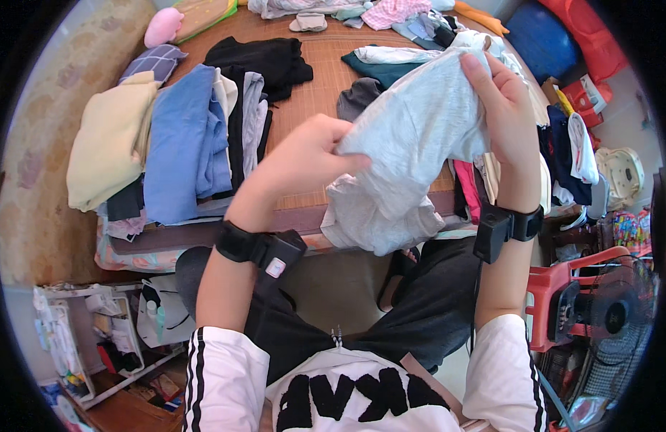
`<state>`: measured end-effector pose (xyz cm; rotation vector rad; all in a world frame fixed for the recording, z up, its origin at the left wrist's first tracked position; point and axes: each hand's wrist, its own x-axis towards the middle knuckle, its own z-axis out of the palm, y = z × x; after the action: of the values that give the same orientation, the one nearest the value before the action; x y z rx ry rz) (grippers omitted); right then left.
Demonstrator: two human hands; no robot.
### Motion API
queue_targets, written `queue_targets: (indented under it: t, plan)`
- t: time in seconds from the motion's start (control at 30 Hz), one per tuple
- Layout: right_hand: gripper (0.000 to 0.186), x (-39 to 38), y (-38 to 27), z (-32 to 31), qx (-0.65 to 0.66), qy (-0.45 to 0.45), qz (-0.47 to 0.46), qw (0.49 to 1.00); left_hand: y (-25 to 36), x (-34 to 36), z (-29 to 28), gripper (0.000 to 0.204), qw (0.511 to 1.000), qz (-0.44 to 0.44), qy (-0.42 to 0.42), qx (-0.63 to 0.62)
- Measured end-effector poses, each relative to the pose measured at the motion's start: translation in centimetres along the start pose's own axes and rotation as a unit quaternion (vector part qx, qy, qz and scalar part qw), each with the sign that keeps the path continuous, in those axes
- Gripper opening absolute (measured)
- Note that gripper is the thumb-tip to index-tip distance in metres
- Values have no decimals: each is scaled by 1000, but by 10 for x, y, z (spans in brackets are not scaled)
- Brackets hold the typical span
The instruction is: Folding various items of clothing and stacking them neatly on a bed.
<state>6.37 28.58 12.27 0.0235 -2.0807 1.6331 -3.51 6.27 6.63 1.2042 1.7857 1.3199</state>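
Note:
Between my hands, above the near edge of the bed, hangs a light grey garment point(412, 122); its folds hide what kind it is. My left hand point(315, 153), slightly blurred, pinches its left edge between thumb and fingers. At its upper right corner my right hand point(502, 104) grips the cloth, thumb on top. The lower part of the garment droops past the bed's edge above my knees. A dark grey piece of clothing point(358, 99) lies just behind it, partly covered.
Folded clothes stand in a row at left, including a cream pile point(110, 147) and blue garment point(180, 144). Black clothing point(264, 65) lies on the bed mat point(315, 83). More clothes lie at right and far back. A fan point(614, 309) and red plastic stool point(540, 302) stand at lower right.

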Motion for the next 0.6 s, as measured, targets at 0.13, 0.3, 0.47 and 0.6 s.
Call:
queue_targets:
  t: [0.13,0.3,0.47,0.6]
  plan:
    - [30,-8,-24,-18,-128,-2,-25,991,17,-19,-28,21,994,52,97,-28]
    - [32,-39,-61,-20,66,58,55,995,35,-32,-29,20,946,185,190,-189]
    - [29,-49,-54,-11,-39,131,-131,982,37,-11,-7,27,880,114,146,-437]
    - [35,-26,-64,28,210,220,144,942,-46,8,14,67,660,57,-27,-749]
